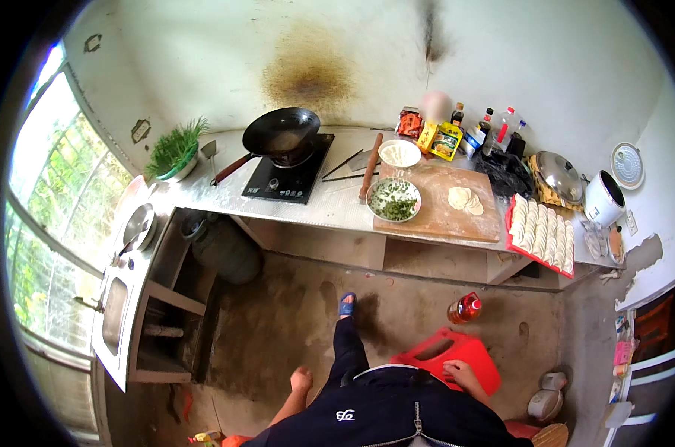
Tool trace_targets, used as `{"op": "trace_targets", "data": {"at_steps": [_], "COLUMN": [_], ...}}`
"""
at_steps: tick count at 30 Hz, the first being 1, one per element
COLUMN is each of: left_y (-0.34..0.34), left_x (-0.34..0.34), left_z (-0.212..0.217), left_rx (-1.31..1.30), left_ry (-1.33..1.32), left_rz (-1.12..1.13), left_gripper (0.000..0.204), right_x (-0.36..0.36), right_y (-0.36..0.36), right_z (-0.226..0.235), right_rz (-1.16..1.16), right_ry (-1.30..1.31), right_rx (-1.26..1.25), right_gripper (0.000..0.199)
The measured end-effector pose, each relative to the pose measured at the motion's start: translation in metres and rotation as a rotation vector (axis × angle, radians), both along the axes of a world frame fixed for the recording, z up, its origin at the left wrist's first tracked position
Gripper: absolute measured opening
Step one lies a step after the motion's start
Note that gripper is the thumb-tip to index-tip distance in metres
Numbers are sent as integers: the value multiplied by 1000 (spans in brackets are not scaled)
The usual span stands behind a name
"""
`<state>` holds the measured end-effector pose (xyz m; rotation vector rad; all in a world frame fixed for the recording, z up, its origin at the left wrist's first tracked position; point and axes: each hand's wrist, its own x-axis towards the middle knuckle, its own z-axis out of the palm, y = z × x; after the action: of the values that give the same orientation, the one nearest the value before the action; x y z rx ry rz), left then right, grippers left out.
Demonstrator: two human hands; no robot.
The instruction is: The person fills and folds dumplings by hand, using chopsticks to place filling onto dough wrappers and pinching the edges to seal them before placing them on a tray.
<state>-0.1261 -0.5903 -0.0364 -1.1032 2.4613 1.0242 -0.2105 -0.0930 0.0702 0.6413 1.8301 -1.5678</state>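
Observation:
My left hand point(301, 380) hangs beside my left leg, its fingers curled into a loose fist with nothing visible in it. On the other side, my right hand point(462, 374) is low over a red plastic stool point(477, 357); its fingers are partly spread and hold nothing, and whether it touches the stool I cannot tell. Ahead on the counter lies a floury wooden board point(435, 223). It carries a small pile of round dough wrappers point(465, 200) and a bowl of chopped green filling point(403, 210). Rows of dumplings point(543, 232) fill a red tray point(509, 225).
A wok point(278, 134) rests on a black induction cooker point(278, 182). A rolling pin point(371, 165) lies by a white bowl point(400, 153). Condiment bottles point(504, 127) line the wall. An oil bottle point(465, 308) stands on the floor. At left are a sink point(115, 313) and gas cylinder point(229, 249).

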Motion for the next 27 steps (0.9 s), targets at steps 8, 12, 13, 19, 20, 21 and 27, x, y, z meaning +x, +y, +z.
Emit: {"op": "trace_targets", "data": {"at_steps": [8,12,13,19,20,21,27], "left_y": [-41,-35,-30,4,11,14,16], "left_x": [-385,-544,-579,-732,-750,-762,-782], "left_z": [107,137,134,103,100,97,90], "left_rx": [-79,-136,-144,-396,-478,-560,-628], "left_ry": [537,648,680,519,551,585,546], "left_rz": [-356,-571,-618,-830,-904,-975,-1210], "left_gripper": [25,25,24,14,13,13,12], "right_x": [-157,-241,-258,-280,-282,-282,-293], "right_y": [-117,-175,-182,-212,-212,-212,-213], "right_z": [7,49,52,80,83,86,97], "right_rz": [114,292,320,115,85,58,-76], "right_ry": [362,538,561,368,313,256,142], "right_rx": [284,366,394,439,477,512,582], "right_gripper": [26,25,25,25,25,25,25]}}
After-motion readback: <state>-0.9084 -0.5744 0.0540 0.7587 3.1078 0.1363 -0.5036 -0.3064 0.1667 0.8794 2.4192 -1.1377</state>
